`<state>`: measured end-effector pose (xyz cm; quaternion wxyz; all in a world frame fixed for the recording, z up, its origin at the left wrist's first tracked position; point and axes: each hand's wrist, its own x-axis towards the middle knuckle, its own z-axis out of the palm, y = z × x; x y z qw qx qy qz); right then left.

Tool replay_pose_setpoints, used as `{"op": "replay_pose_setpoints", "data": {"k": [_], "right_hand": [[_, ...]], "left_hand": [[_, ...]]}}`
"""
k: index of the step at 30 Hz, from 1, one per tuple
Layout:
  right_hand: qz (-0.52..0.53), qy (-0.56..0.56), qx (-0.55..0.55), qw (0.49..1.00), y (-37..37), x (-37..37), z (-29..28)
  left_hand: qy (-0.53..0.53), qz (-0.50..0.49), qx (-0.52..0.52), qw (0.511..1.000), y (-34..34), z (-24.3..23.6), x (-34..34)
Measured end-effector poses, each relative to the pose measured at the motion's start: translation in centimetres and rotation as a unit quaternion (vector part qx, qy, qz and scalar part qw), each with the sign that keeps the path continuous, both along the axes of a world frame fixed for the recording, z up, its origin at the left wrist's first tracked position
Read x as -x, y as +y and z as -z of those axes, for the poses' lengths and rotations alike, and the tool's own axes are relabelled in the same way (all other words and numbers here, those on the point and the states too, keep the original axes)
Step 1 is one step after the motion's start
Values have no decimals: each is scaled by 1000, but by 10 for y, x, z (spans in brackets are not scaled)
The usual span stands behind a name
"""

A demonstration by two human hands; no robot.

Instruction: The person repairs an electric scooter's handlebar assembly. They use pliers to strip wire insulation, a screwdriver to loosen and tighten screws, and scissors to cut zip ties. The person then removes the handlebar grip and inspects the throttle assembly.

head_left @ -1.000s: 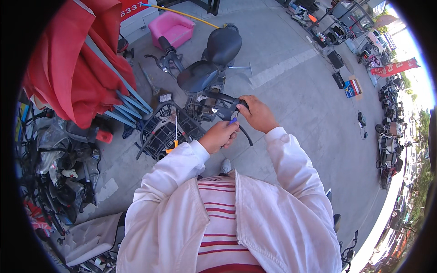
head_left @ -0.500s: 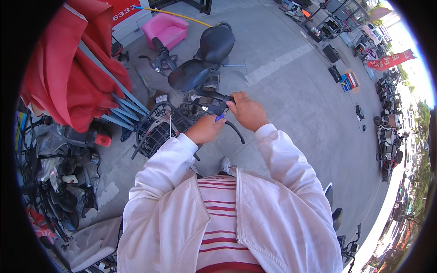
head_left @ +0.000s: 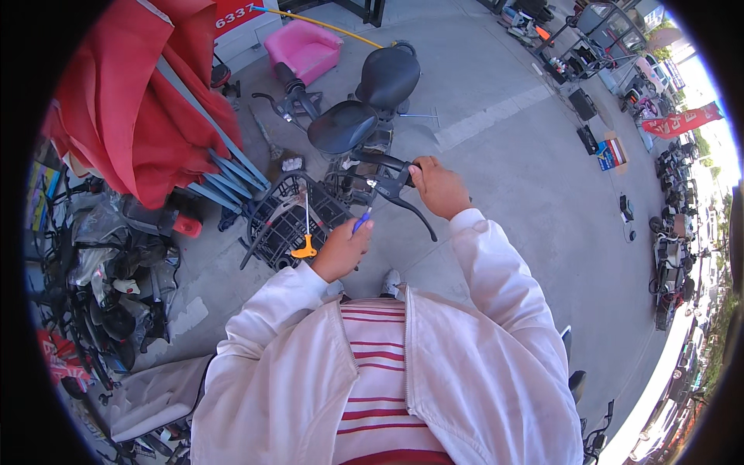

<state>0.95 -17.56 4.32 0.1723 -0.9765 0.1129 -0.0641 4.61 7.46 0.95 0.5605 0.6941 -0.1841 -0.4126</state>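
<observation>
Fingers [head_left: 363, 235] of the left hand [head_left: 341, 250] curl closed around a blue-handled metal tool [head_left: 361, 222]; at two o'clock, the right hand [head_left: 442, 190] wraps its fingers round a black handlebar [head_left: 382, 160].

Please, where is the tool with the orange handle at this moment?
In the head view, the orange-handled tool is left of centre, seen against the black basket, just left of the person's left hand.

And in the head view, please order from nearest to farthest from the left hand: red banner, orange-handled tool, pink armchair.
1. Orange-handled tool, just left of the left hand.
2. Pink armchair, top, left of centre.
3. Red banner, far right background.
</observation>
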Motion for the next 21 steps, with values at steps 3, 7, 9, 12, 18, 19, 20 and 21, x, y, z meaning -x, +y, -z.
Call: {"op": "replay_pose_setpoints", "data": {"k": [3, 7, 9, 12, 18, 19, 20, 21], "right_hand": [[-6, -12, -9, 1000, -3, 1, 3], [1, -87, 19, 996, 4, 4, 1], [-11, -174, 45, 984, 21, 7, -7], [-63, -229, -120, 964, 76, 18, -35], [-131, 11, -621, 773, 138, 41, -48], [-139, 21, -607, 782, 141, 42, -51], [-140, 7, -596, 791, 144, 42, -53], [-141, -7, -585, 799, 147, 43, -54]], "left_hand": [[355, 12, 147, 923, 18, -30, 17], [362, 14, 184, 914, 48, -34, 16], [352, 13, 217, 910, 62, -33, 15], [295, 12, 255, 921, 76, -32, 21], [151, 18, 262, 953, 82, -31, 27], [140, 22, 259, 956, 84, -30, 27], [128, 25, 255, 958, 85, -29, 27], [118, 30, 252, 960, 87, -28, 27]]}}
